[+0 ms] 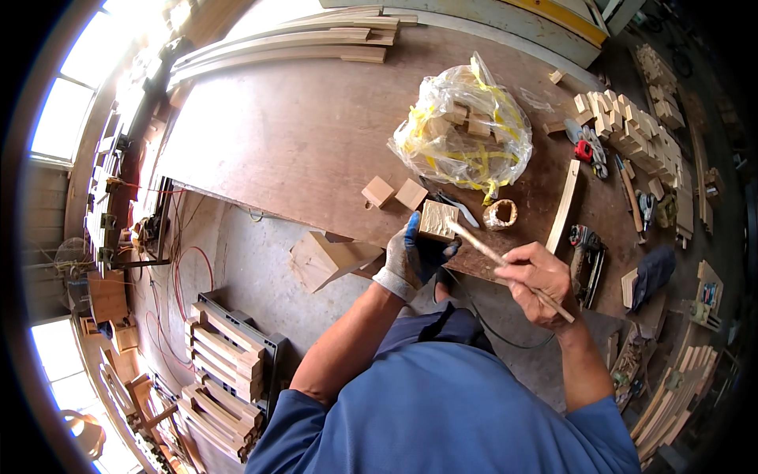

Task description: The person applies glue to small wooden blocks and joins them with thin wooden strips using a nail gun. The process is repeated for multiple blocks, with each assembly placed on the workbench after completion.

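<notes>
In my left hand [412,257], which wears a white glove with blue on the fingers, is a square wooden block [437,220]. Its upper face carries a pale, wet-looking coat like glue, streaked in ridges. Bare and closed, my right hand [538,284] grips a thin wooden stick [482,246]. The stick's far tip touches or hovers just over the coated face. Right of the block stands a small round pot [500,214] with a crusted rim. Two more blocks, a left one [378,192] and a right one [411,193], lie just beyond my left hand.
A clear plastic bag [466,126] with yellow strips holds wood pieces on the brown table [300,126]. To the right are a wooden strip [564,207], a nail gun [586,257] and stacked blocks [632,130]. Long boards [292,43] lie at the far left. A large wooden piece [324,257] juts at the near edge.
</notes>
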The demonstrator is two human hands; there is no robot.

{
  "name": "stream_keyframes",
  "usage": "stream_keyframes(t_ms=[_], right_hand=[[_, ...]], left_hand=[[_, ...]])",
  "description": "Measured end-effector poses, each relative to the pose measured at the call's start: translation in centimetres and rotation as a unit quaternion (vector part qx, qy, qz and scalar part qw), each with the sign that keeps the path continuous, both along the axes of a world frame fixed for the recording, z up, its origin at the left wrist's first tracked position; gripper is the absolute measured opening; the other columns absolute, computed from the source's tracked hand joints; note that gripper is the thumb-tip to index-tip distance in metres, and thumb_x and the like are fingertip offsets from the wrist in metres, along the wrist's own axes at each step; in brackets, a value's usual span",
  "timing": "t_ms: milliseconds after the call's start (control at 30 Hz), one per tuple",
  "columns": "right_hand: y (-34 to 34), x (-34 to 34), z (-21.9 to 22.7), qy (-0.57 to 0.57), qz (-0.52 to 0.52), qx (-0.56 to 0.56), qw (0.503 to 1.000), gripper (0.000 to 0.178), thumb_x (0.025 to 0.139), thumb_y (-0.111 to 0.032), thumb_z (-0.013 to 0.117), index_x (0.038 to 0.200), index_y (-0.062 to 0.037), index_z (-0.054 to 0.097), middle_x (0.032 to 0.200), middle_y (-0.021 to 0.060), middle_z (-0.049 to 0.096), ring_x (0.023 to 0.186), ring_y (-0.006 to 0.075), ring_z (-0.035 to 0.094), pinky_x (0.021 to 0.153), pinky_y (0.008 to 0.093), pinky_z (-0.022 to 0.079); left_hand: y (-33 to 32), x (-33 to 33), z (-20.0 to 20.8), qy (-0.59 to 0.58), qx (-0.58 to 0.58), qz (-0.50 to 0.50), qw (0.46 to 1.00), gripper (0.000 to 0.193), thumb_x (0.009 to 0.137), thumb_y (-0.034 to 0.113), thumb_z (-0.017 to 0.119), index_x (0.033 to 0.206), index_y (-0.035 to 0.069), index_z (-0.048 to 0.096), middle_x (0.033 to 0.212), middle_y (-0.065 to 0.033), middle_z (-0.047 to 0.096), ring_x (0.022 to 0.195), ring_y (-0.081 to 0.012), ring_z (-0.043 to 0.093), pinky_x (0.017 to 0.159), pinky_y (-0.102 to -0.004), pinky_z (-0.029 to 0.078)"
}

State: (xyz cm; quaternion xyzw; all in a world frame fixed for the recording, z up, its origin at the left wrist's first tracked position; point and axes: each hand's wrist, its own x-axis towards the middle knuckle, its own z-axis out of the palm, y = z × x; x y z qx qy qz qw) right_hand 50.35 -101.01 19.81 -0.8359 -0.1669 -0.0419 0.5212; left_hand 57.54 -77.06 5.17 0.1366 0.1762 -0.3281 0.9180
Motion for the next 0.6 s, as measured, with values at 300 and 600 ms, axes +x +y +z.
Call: stream_keyframes(t_ms=[300,600], right_hand=[[-4.3,1.8,-2.3,0.099,-0.268,0.059,0.956,0.027,0.107,-0.019,0.056,0.109,0.0044,0.07,0.085,0.0059,0.068,0.072,0.0107,0.065,0.068,0.0247,0.053],[-6.8,6.7,-12.6,0.207,-0.281,-0.004,0.937,0.021,0.103,-0.021,0.065,0.1,-0.0014,0.072,0.075,0.0022,0.064,0.056,0.0092,0.062,0.051,0.0263,0.05]], left_hand=[[1.0,-0.3,1.8,-0.048,-0.014,0.028,0.998,0.053,0.108,0.048,0.053,0.135,0.003,0.059,0.128,-0.0205,0.067,0.099,-0.0339,0.066,0.077,-0.0385,0.052],[11.4,-3.2,8.7,-0.169,0.125,0.083,0.974,0.072,0.107,0.052,0.052,0.155,-0.001,0.043,0.141,-0.0237,0.06,0.114,-0.0346,0.066,0.092,-0.0444,0.055]])
